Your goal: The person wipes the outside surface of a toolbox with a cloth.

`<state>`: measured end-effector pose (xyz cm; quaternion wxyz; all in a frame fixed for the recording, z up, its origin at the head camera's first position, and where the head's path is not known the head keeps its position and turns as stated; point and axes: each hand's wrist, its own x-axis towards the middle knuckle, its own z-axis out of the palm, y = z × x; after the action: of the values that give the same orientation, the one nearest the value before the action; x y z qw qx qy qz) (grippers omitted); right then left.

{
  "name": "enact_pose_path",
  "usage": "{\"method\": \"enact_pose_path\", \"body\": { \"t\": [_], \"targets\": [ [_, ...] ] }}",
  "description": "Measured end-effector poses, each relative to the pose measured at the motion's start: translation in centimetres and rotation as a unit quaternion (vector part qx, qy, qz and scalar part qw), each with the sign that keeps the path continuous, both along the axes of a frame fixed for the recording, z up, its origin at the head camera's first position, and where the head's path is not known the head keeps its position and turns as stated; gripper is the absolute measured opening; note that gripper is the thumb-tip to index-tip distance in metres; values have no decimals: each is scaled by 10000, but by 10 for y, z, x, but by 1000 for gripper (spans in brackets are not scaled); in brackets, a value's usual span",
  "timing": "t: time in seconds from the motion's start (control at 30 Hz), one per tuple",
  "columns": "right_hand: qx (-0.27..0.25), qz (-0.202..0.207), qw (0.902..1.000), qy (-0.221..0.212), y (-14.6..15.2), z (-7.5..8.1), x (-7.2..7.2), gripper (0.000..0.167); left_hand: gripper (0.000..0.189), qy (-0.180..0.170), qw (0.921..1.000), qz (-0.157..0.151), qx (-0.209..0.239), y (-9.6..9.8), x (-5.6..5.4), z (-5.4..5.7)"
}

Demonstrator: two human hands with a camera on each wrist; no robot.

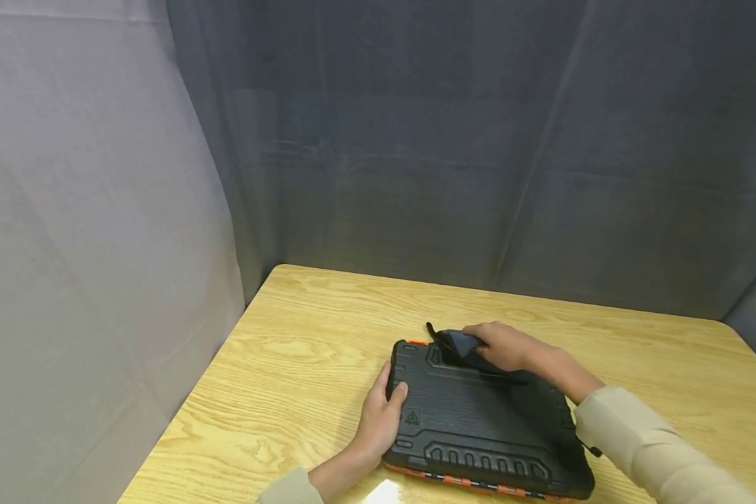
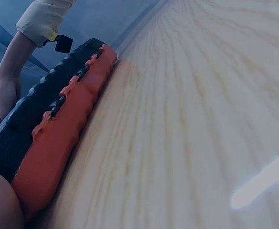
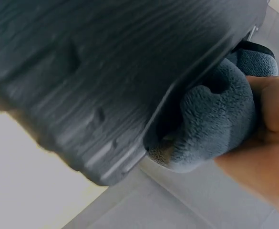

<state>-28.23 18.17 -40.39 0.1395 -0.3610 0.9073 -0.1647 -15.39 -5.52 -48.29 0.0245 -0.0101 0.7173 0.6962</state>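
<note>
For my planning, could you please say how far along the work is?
Done: the black rectangular plastic case looks closed, held by the left hand. Underway: the right hand holds a bluish fleecy cloth at its far edge. Remaining, perhaps: the near edge, without cloth.

The case [image 1: 479, 413] lies on the table [image 1: 277, 357], toward its near side. The left hand [image 1: 378, 420] is at the left side of the case, its thumb over the top. The cloth [image 1: 458, 342] is at the far edge of the case, with the right hand [image 1: 507, 346] gripping it from the right. The right sleeve [image 1: 630, 430] is to the right of the case. A back curtain [image 1: 403, 154] hangs behind the table, and a side curtain [image 1: 88, 224] hangs to its left.
</note>
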Motion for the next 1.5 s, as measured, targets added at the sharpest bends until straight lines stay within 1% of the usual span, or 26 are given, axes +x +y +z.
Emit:
{"method": "enact_pose_path", "body": {
  "t": [0.13, 0.37, 0.47, 0.53, 0.6, 0.67, 0.9, 1.07, 1.17, 1.33, 1.5],
  "targets": [
    [87, 51, 9999, 106, 6, 4, 0, 32, 63, 3, 10000, 32, -37, 0, 0, -1],
    [394, 132, 9986, 334, 14, 10, 0, 31, 63, -22, 10000, 69, -23, -2, -2, -3],
    [339, 159, 9988, 317, 22, 11, -1, 26, 63, -9, 9999, 89, -57, -2, -2, -4],
    [227, 151, 9994, 227, 28, 12, -1, 24, 63, -20, 10000, 76, -59, -3, -2, -4],
    [101, 141, 9998, 115, 33, 12, -1, 22, 63, -23, 9999, 73, -83, -3, -2, -4],
    [89, 106, 9998, 109, 38, 12, -1, 22, 63, -49, 9999, 67, -72, -3, -2, -4],
    [182, -2, 9991, 382, 55, 13, -1, 30, 63, -35, 10000, 55, -28, -2, -3, -4],
    [-46, -119, 9994, 315, 67, 14, 3, 26, 63, -38, 10000, 20, 30, -2, -3, -5],
    [-160, -246, 9991, 291, 75, 15, 7, 26, 63, -58, 10000, 48, -25, -2, -3, -5],
    [-161, -548, 9978, 322, 92, 12, 15, 29, 63, -84, 9999, 106, -94, -3, -3, -4],
    [-131, -846, 9951, 494, 104, 8, 24, 29, 62, -94, 9999, 106, -81, -3, -3, -4]
  ]
}}
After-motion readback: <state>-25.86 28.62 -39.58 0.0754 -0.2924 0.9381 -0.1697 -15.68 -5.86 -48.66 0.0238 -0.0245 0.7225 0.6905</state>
